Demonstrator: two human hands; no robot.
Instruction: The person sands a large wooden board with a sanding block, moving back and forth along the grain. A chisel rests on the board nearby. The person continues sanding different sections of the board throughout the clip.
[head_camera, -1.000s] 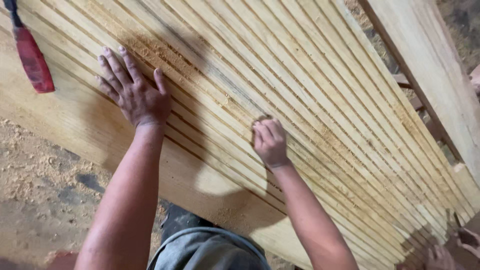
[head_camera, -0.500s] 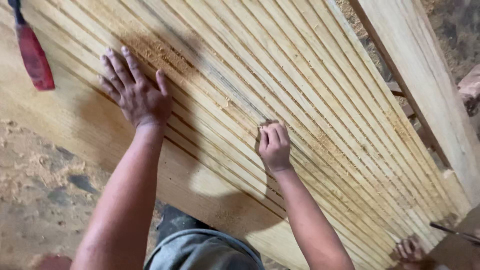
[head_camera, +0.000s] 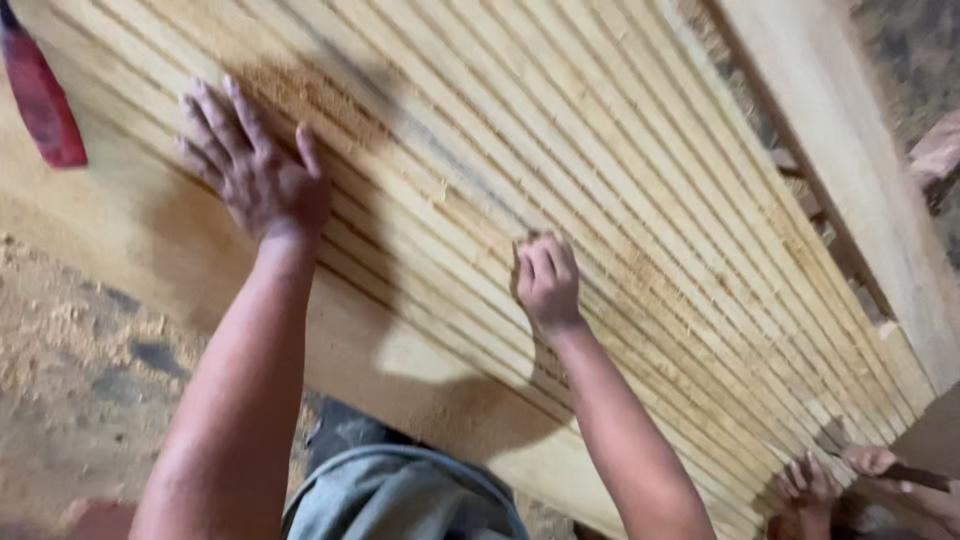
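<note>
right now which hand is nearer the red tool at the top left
Left. The left hand lies flat on the grooved panel near the red tool; the right hand is farther along.

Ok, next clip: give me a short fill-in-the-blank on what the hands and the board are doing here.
1. The left hand lies flat with fingers ____ on the grooved board.
2. The right hand is curled and ____ the board.
3. The tool at upper left has a ____ handle.
4. Sawdust covers the ____ below the board.

Missing: spread; touches; red; floor
</note>
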